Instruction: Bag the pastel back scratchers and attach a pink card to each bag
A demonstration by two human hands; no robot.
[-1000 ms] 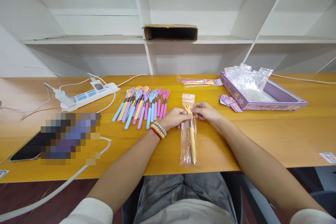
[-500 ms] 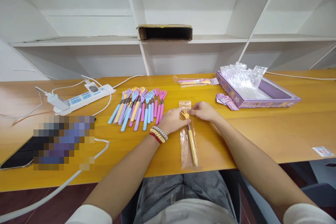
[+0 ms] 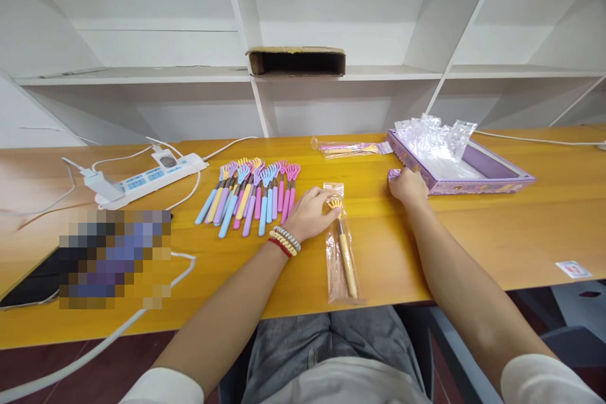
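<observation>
In front of me lies a clear plastic bag (image 3: 334, 271) with a back scratcher (image 3: 348, 259) inside, its yellow hand-shaped head toward the bag's top. My left hand (image 3: 310, 213) holds the bag near its upper end, thumb by the scratcher's head. Farther right, my right hand (image 3: 409, 187) is closed over the small purple printed cards (image 3: 392, 174) beside a purple box. It covers most of them, and its fingertips are hidden. Left of my left hand lie several back scratchers (image 3: 250, 199) with blue, pink, purple and yellow handles.
A purple box (image 3: 487, 187) holds clear plastic bags (image 3: 435, 139). Beyond my hands lies a packed back scratcher (image 3: 353, 149). A white power strip (image 3: 151, 178) with cables sits left, near a black phone-like device (image 3: 33, 274). White shelves with a cardboard box (image 3: 297, 63) rise behind.
My right hand has left the top of the plastic bag and moved right onto the purple cards. My left hand stays at the bag.
</observation>
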